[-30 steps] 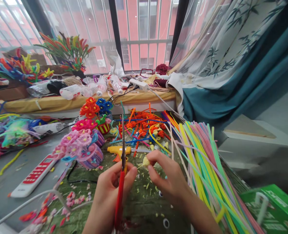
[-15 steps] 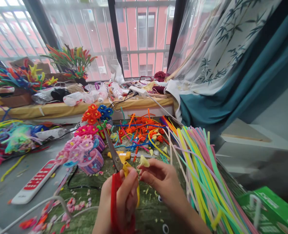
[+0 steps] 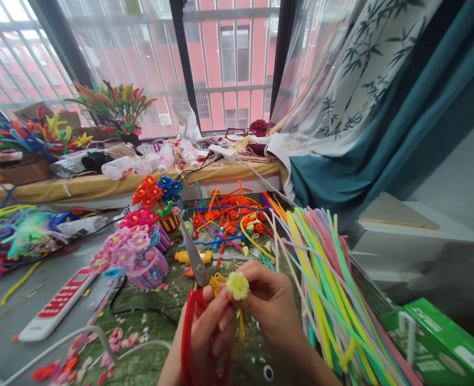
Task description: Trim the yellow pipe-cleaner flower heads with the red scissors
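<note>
My left hand (image 3: 209, 328) is closed around a pair of scissors (image 3: 195, 257) with red and yellow handles, its blades pointing up and away. A small pale-yellow fuzzy flower (image 3: 237, 286) is pinched in my right hand (image 3: 272, 303), its ruffled face turned towards me. My left thumb and fingertips come right up to the flower's left edge; whether they press on it I cannot tell. Beyond the scissors lies a yellow-handled tool (image 3: 193, 257). Left of it stand pink and purple pipe-cleaner flowers (image 3: 130, 246) in a striped pot.
Pipe cleaners (image 3: 321, 268) lie bundled on the right, beside a green box (image 3: 437, 343). Orange flower pieces (image 3: 232, 206) are heaped at the back. A white and red power strip (image 3: 62, 303), loose cables and pink scraps (image 3: 120, 340) cover the left. Plastic bottles (image 3: 118, 168) line the windowsill.
My hands have come closer together. The yellow flower has moved slightly down and turned from side-on to facing me. The scissors have shifted a little to the right.
</note>
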Motion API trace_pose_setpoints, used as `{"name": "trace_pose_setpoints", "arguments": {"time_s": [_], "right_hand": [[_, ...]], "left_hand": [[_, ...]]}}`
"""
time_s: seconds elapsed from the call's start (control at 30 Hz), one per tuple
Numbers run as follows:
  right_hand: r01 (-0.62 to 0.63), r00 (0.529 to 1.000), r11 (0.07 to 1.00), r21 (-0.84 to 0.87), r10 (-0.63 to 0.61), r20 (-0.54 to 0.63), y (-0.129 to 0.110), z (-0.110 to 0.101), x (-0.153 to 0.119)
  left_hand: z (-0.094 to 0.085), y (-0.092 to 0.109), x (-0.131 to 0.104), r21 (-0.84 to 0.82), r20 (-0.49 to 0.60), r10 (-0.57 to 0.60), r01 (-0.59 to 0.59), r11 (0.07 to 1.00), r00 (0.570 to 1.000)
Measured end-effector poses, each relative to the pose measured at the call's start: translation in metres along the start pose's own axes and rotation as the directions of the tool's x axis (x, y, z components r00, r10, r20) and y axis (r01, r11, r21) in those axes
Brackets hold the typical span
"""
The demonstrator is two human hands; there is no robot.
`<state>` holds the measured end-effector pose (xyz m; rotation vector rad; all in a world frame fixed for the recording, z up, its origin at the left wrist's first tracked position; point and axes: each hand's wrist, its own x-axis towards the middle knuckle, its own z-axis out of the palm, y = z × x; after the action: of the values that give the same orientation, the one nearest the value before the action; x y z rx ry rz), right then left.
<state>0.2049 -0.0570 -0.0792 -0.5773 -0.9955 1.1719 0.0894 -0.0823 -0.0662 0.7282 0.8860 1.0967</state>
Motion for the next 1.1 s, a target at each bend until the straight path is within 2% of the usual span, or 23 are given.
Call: {"name": "trace_pose_setpoints", "arguments": {"time_s": [0.13,0.23,0.4,0.5,0.57,0.67,0.77,0.9,1.1], "right_hand": [[0.084,0.996,0.996,0.018,-0.084,-0.010,0.000,-0.002,0.002],[0.054,0.999,0.995,0.080,-0.053,-0.014,-0.002,-0.003,0.003],[-0.155,0.983,0.941,0.302,0.177,-0.047,-0.002,-0.001,0.003],[-0.300,0.935,0.853,0.426,0.352,-0.047,-0.001,0.002,0.004],[-0.358,0.903,0.814,0.457,0.426,-0.051,0.001,0.003,0.005],[-0.390,0.885,0.805,0.447,0.462,-0.060,0.003,0.004,0.006],[-0.389,0.888,0.814,0.431,0.456,-0.060,0.004,0.003,0.006],[-0.405,0.892,0.861,0.308,0.446,-0.073,0.004,0.001,0.007],[-0.339,0.930,0.928,0.154,0.355,-0.092,0.008,-0.001,0.006]], "left_hand": [[-0.002,0.001,0.004,-0.012,0.046,-0.014,0.014,1.000,0.999],[-0.003,0.002,0.012,0.001,0.089,-0.015,0.015,1.000,0.996],[-0.009,0.006,0.025,0.092,0.145,0.009,-0.023,0.996,0.989],[-0.017,0.005,0.028,0.157,0.115,0.086,-0.103,0.982,0.990],[-0.022,0.003,0.028,0.181,0.104,0.122,-0.139,0.974,0.987],[-0.026,0.000,0.028,0.177,0.111,0.133,-0.151,0.973,0.985],[-0.025,-0.003,0.027,0.164,0.096,0.134,-0.149,0.975,0.986],[-0.023,-0.004,0.029,0.149,0.059,0.146,-0.153,0.977,0.988],[-0.020,-0.002,0.028,0.163,0.012,0.157,-0.156,0.974,0.988]]}}
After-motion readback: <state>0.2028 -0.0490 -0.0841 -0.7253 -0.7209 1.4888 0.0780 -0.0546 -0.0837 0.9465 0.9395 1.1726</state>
